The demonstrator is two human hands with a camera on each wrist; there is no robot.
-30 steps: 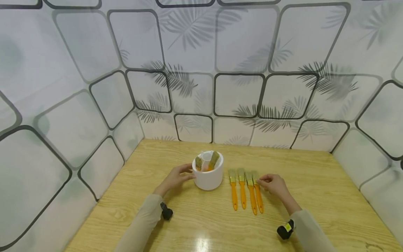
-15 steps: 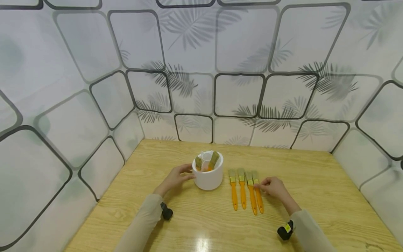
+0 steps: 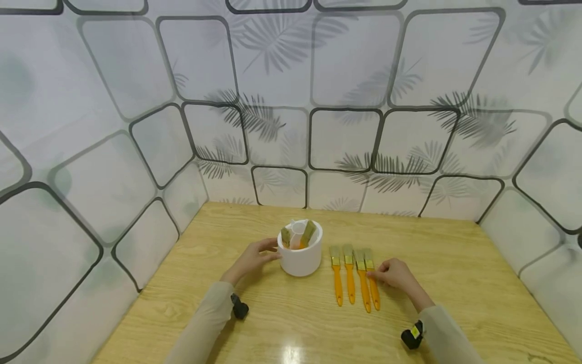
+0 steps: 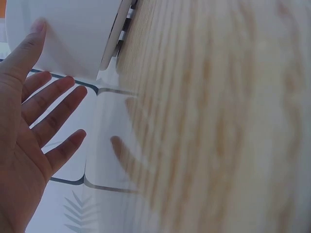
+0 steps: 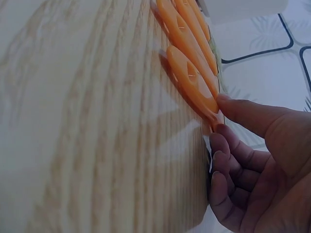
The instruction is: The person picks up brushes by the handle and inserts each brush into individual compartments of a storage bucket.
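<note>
A white round holder stands on the table with paintbrushes inside, bristles up. My left hand rests at its left side; in the left wrist view the thumb lies against the white wall and the other fingers are spread, relaxed. Right of the holder, several orange-handled paintbrushes lie in a row, bristles away from me. My right hand pinches the rightmost paintbrush on the upper part of its handle. In the right wrist view, thumb and index finger meet at that orange handle, other fingers curled.
The neighbouring paintbrush lies right against the pinched one, and the leftmost paintbrush is nearest the holder. Patterned white walls bound the wooden table at the back and sides.
My right hand has slid toward me along the rightmost paintbrush, from its metal band down to its handle, and now pinches it there. The left hand and holder have stayed put.
</note>
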